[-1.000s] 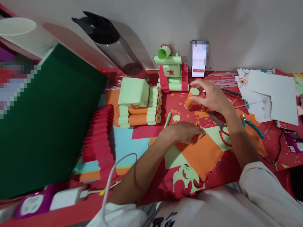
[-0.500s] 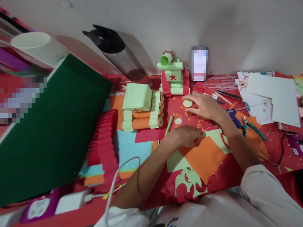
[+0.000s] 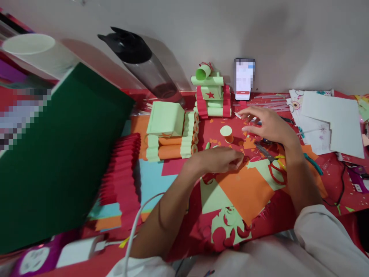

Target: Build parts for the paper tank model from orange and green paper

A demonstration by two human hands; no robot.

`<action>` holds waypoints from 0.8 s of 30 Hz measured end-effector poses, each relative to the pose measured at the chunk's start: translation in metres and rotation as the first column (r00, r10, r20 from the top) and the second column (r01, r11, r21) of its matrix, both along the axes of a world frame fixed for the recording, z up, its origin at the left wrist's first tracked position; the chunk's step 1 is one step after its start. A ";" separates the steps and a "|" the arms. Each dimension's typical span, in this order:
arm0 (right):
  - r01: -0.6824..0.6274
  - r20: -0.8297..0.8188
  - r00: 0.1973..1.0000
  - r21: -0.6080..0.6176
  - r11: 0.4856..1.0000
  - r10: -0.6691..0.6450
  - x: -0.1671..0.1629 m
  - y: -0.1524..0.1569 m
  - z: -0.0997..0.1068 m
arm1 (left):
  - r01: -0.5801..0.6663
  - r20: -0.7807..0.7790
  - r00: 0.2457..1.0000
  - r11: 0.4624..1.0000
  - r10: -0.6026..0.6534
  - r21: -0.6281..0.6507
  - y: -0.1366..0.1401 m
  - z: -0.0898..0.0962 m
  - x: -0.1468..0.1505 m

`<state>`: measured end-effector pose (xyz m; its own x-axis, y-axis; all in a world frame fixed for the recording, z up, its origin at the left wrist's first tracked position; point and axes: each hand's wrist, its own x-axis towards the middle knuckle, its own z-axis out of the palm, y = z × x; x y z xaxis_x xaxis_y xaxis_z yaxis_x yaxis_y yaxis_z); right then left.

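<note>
My left hand [image 3: 226, 159] is closed above the upper corner of an orange paper sheet [image 3: 245, 192]; whatever its fingertips hold is hidden. Fingers apart and holding nothing, my right hand [image 3: 268, 125] hovers over the tools at the right. Between the hands and the wall, a small orange paper roll [image 3: 229, 137] stands upright, topped by a pale green paper disc [image 3: 226, 130]. Scissors [image 3: 272, 159] with red and yellow handles lie below my right hand. Pale green paper with cut-out holes [image 3: 230, 221] lies near the table's front edge.
A green paper tank model [image 3: 211, 92] and a phone [image 3: 243, 79] stand by the wall. To the left are a green-and-orange paper model [image 3: 170, 130], pleated red paper [image 3: 125, 181], a large green board [image 3: 63, 161] and a tilted bottle [image 3: 144, 65]. White foam board [image 3: 343, 119] lies right.
My right hand has let go of the small orange roll and moved right, uncovering it. My left hand has shifted slightly left, and the scissors now show more.
</note>
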<state>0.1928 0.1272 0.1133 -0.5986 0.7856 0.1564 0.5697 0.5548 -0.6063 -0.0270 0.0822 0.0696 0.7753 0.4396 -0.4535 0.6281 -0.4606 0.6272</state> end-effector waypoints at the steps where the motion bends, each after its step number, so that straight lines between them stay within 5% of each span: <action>1: 0.002 -0.004 1.000 -0.007 1.000 -0.002 0.002 0.001 0.000 | -0.012 0.034 0.999 1.000 0.012 0.000 0.001 0.002 -0.003; 8: -0.051 0.039 0.998 -0.099 0.994 0.055 0.004 0.002 0.000 | 0.038 0.004 0.999 0.988 -0.038 -0.151 -0.005 0.003 0.007; 15: -0.049 0.018 0.999 -0.105 0.993 0.051 0.004 0.002 0.002 | 0.184 0.005 0.983 0.981 -0.184 -0.067 -0.013 -0.024 0.031; 24: -0.043 0.043 0.998 -0.086 0.995 0.047 0.005 0.004 -0.001 | 0.149 -0.136 0.978 0.986 -0.157 -0.071 -0.018 -0.021 0.033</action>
<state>0.1975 0.1307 0.1126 -0.6384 0.7672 0.0624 0.5730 0.5278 -0.6269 0.0061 0.0638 0.0481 0.7578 0.2892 -0.5848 0.6369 -0.5222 0.5671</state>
